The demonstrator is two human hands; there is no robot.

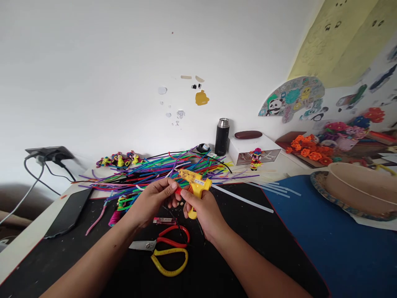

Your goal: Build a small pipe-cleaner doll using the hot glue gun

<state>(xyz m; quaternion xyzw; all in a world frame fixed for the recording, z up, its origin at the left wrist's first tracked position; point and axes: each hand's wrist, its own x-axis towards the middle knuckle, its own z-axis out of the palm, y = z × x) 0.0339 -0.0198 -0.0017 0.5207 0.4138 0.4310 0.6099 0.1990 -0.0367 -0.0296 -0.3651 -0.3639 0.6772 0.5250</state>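
Note:
My right hand [200, 207] is wrapped round the handle of a yellow hot glue gun [196, 182], whose nozzle points up and left. A long translucent glue stick [242, 198] sticks out from its back. Close in front of the handle, my left hand [158, 199] is closed in a pinch on a small red piece [178, 190], its exact kind too small to tell. My right fingertips come very near that piece; whether they touch it I cannot tell. Below the hands lie scissors [169, 246] with one red and one yellow handle, and a pink lighter [165, 220].
Colourful pipe cleaners [161, 167] are heaped behind the hands. A black flask [222, 136], a white box [254, 150] and a small figure [256, 159] stand farther back. Loose glue sticks [276, 187] lie right. A dark tablet-like slab [68, 214] lies left; a basin [356, 190] stands far right.

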